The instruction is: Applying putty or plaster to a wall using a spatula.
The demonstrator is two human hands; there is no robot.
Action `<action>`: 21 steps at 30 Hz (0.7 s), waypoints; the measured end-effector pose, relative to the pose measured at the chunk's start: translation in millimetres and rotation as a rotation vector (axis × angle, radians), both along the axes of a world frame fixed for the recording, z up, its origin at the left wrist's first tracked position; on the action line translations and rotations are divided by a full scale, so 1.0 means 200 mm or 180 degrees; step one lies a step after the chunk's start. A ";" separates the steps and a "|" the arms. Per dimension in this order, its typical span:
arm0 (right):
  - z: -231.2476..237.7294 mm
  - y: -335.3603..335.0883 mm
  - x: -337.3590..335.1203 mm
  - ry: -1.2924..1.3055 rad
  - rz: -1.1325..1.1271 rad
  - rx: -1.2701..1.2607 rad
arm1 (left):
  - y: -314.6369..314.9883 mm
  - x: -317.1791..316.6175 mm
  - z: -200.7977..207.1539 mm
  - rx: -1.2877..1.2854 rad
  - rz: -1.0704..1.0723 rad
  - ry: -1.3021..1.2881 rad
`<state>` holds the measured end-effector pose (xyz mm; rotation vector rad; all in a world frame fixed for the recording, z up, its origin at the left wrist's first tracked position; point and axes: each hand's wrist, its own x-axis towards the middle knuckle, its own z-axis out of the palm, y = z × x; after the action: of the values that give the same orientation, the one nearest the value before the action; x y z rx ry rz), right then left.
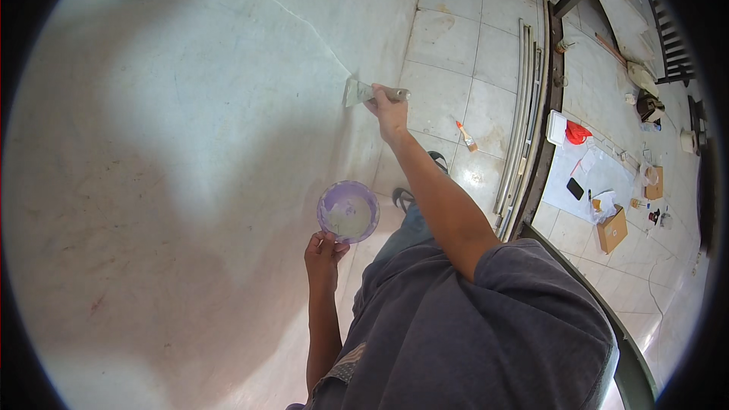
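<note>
My right hand [389, 112] is closed round the handle of a putty knife [360, 93]. The knife's wide blade lies against the pale wall [228, 144], at the lower end of a thin whitish line [292, 15] that runs up the wall. Lower down, my left hand [325, 252] grips the rim of a purple plastic bowl [372, 205] between fingers and thumb. Pale, wet-looking paste [349, 216] covers the inside of the bowl, and smears of it mark the rim. The bowl is close to the wall; whether it touches I cannot tell.
On the tiled floor [437, 53] right of the wall lies a paintbrush [466, 137] with an orange handle. Long metal pipes [524, 106] lie along a dark ledge. Beyond are a cardboard box [612, 229], a phone [575, 188] and a red bag [577, 133]. My shoes [403, 197] stand near the wall.
</note>
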<state>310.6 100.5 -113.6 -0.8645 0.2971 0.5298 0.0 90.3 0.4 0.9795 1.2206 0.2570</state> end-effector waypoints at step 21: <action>0.27 0.05 -0.01 -0.0188 -0.0087 0.0293 | -0.02 -0.01 0.00 0.0046 0.0054 -0.0088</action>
<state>308.8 109.8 -58.7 -0.7844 0.2285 0.4880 -2.5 86.7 1.0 0.9754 1.2035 0.2921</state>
